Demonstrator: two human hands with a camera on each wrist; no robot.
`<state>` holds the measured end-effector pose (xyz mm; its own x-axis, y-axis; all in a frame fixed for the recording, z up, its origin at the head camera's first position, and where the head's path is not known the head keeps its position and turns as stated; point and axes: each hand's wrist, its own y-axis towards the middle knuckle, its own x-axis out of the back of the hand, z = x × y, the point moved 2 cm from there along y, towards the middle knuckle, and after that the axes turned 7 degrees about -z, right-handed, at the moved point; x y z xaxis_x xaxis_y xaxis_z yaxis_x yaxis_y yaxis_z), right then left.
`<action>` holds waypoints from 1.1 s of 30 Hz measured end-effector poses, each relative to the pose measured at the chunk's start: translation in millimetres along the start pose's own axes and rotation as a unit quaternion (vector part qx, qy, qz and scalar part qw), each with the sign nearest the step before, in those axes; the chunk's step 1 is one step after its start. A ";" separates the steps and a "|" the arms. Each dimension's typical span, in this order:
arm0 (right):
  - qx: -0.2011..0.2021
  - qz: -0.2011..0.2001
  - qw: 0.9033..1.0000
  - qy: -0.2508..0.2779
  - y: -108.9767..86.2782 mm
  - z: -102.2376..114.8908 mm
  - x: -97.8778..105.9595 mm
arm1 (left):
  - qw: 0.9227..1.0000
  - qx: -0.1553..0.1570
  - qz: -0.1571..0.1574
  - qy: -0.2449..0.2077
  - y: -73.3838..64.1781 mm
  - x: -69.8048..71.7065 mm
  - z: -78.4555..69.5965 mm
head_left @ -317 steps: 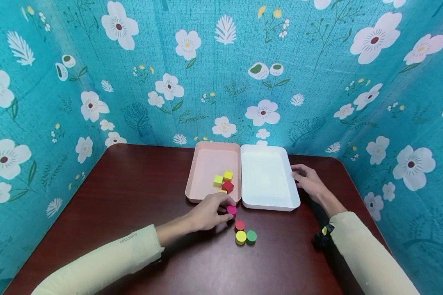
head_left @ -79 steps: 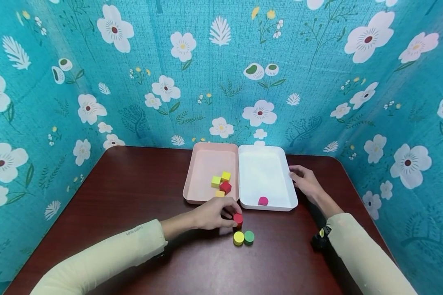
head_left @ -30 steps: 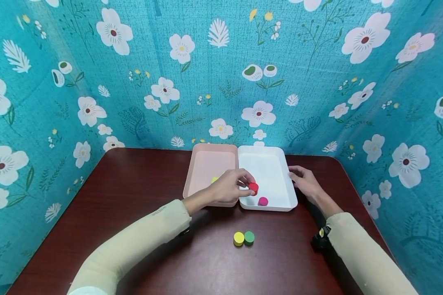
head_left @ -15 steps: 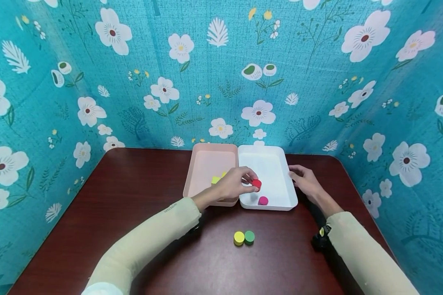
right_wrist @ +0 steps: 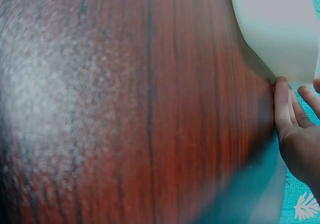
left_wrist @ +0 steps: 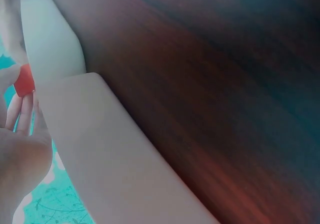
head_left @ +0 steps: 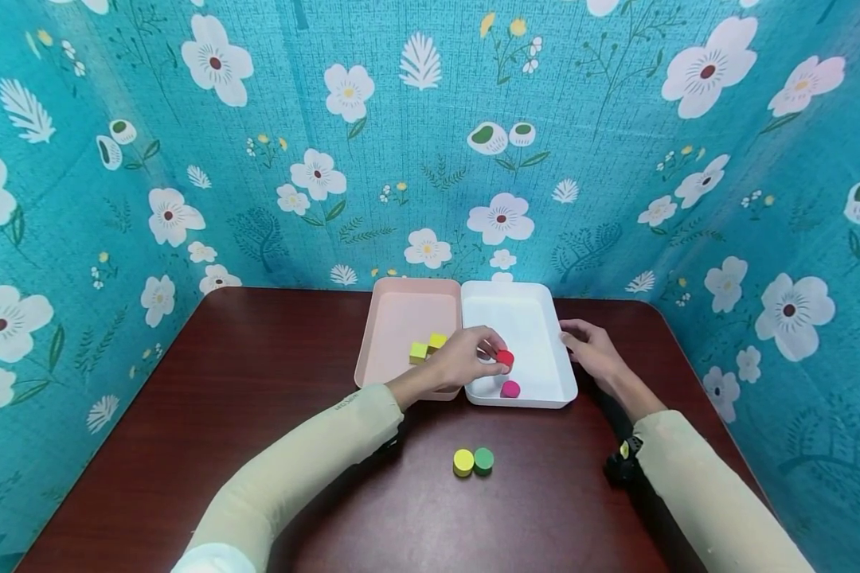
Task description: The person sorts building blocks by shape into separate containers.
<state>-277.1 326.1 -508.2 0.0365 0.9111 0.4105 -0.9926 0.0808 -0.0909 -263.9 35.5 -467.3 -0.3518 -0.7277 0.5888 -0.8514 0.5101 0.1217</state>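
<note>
"One small red cylinder [head_left: 505,360] with a flat round face: where do you have it?"

"I pinch it between the thumb and the fingers of my left hand [head_left: 466,356], above the near half of the shallow white tray [head_left: 505,310] with rounded corners. Whether it touches the bottom of this tray, I cannot tell."

"And the other hand, what are its fingers doing?"

"My right hand [head_left: 595,350] is at the right edge of the white tray. Its fingers are rather straight, and they rest against the outer wall."

"Does something lie in the white tray?"

"Yes, a small magenta cylinder [head_left: 510,389], close to the near edge. On the left, a shallow pale pink tray [head_left: 410,306] stands just beside the white one. Both are near the far edge of the dark red-brown table [head_left: 272,358] with wood grain."

"What is inside the pink one?"

"I see a yellow-green cube [head_left: 419,352] and, just beside it, a bright yellow cube [head_left: 436,341]. My left hand and wrist cover the near right corner, so there I cannot tell."

"And on the table itself?"

"A small yellow cylinder [head_left: 463,462] and a small green cylinder [head_left: 483,461] stand upright, side by side, before the near left corner of the white tray. Behind the far edge hangs a turquoise cloth [head_left: 444,119] with white flowers."
</note>
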 end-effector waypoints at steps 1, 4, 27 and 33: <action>0.000 0.000 1.000 -0.001 0.0 0.1 0.0 | 1.000 0.000 0.000 0.001 0.2 -0.6 0.3; -0.001 -0.001 1.000 -0.002 0.0 0.4 0.0 | 1.000 0.000 0.002 0.003 0.6 -2.2 1.7; 0.002 -0.004 1.000 -0.006 0.2 -1.9 0.3 | 1.000 -0.006 0.009 0.025 2.2 -9.6 6.0; 0.000 -0.004 1.000 -0.008 0.5 -2.1 -0.4 | 1.000 0.011 0.010 0.024 1.5 -11.4 6.2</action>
<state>-277.3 326.7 -510.3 0.0420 0.9039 0.4258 -0.9923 0.0875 -0.0879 -263.6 41.7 -478.8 -0.3512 -0.6944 0.6281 -0.8529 0.5140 0.0914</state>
